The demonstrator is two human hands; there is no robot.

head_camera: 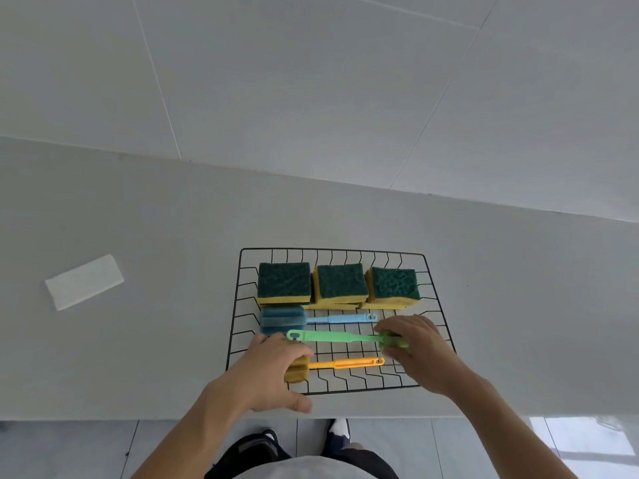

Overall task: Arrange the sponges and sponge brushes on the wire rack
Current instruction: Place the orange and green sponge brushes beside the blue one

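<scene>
A black wire rack (238, 305) sits on the white counter. Along its far side stand three yellow sponges with green scouring tops: left sponge (284, 281), middle sponge (341, 284), right sponge (394, 285). In front of them lies a blue sponge brush (281, 319) with its handle pointing right. The green sponge brush (332, 337) lies across the rack, and my right hand (415, 344) grips its sponge head. My left hand (273, 371) rests over the head of the orange sponge brush (345, 363), fingers spread; a grip is not visible.
A white rectangular pad (84, 282) lies on the counter at the left. A tiled wall rises behind the counter. The counter's front edge runs just below the rack, with floor tiles and my shoes beneath it.
</scene>
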